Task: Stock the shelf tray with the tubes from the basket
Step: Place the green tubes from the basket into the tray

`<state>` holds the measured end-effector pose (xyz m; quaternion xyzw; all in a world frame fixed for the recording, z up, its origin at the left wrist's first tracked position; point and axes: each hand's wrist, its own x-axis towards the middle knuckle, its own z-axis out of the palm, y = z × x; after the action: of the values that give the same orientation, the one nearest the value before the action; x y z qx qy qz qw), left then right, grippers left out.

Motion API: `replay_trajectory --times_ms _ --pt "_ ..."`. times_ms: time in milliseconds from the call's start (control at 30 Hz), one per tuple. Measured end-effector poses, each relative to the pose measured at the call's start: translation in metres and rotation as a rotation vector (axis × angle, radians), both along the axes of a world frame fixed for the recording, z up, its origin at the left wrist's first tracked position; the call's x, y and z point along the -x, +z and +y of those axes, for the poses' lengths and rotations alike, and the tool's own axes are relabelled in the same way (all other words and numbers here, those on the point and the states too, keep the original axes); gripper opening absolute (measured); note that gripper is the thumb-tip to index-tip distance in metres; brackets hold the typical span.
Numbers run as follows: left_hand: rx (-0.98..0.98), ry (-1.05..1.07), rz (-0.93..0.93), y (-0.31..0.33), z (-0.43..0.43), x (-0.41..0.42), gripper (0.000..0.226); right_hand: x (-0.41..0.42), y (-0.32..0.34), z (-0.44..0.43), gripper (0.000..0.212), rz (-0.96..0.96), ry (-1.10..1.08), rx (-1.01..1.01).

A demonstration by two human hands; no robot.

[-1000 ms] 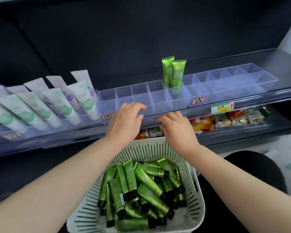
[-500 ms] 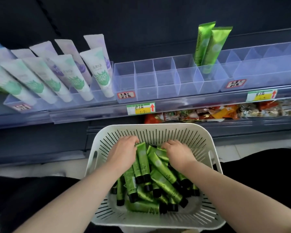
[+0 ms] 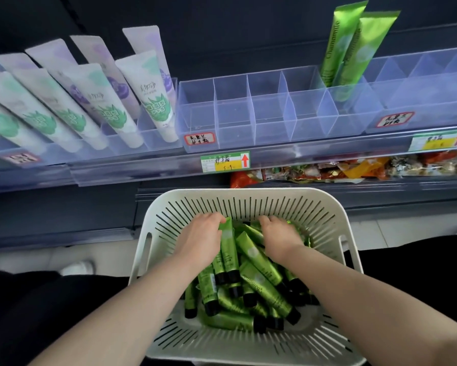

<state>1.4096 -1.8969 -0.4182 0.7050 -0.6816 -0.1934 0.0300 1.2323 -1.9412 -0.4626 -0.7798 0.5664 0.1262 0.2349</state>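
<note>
Dropping from the shelf edge, both hands are now reaching into the white basket [image 3: 243, 192]. Above, the clear shelf tray [image 3: 275, 112] is holding two green tubes [image 3: 354, 48] standing upright, crimped ends up, in one compartment, while the basket is carrying a heap of tubes [image 3: 259, 260] lying mostly with black caps toward the person. The left hand [image 3: 198, 241] is gripping one tube [image 3: 228, 249] by its crimped end, cap pointing toward the person; the right hand [image 3: 280, 239] is curling its fingers into the heap, and whether it is holding anything I cannot tell.
</note>
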Motion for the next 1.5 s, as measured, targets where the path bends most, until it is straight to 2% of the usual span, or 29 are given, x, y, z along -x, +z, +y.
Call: replay_trajectory --times_ms 100,233,367,500,600,700,833,933,1033,1267,1500 --pt "-0.015 -0.016 -0.008 -0.001 -0.004 0.004 0.032 0.015 0.007 -0.001 0.047 0.021 -0.046 0.015" --pt "-0.108 -0.07 -0.039 -0.006 -0.014 0.018 0.032 0.03 0.022 0.003 0.03 -0.093 -0.098 0.084" --pt "-0.223 -0.132 -0.134 -0.009 -0.019 0.039 0.042 0.038 0.042 0.007 0.026 -0.192 -0.096 0.133" --pt "-0.25 -0.134 -0.223 -0.016 -0.022 0.051 0.053 0.046 0.058 0.012 0.027 -0.272 -0.106 0.17" --pt "-0.253 -0.128 -0.267 -0.02 -0.019 0.052 0.045 0.05 0.066 0.015 0.025 -0.313 -0.108 0.182" --pt "-0.237 -0.128 -0.204 -0.015 -0.019 0.047 0.026 0.053 0.071 0.016 0.025 -0.35 -0.137 0.222" --pt "-0.275 -0.122 0.025 -0.001 -0.019 0.043 0.013 0.056 0.076 0.018 0.025 -0.322 -0.133 0.296" --pt "-0.214 -0.088 0.148 0.014 -0.014 0.044 0.008 0.057 0.085 0.02 0.023 -0.321 -0.124 0.343" --pt "-0.091 -0.077 0.15 0.034 -0.01 0.045 0.005 0.06 0.1 0.022 0.024 -0.329 -0.132 0.409" --pt "0.255 -0.05 0.13 0.098 -0.022 0.046 0.02 0.07 0.146 0.02 0.023 -0.41 -0.173 0.601" --pt "0.457 -0.01 0.239 0.168 -0.053 0.057 0.01 0.086 0.201 0.003 0.02 -0.479 -0.218 0.783"
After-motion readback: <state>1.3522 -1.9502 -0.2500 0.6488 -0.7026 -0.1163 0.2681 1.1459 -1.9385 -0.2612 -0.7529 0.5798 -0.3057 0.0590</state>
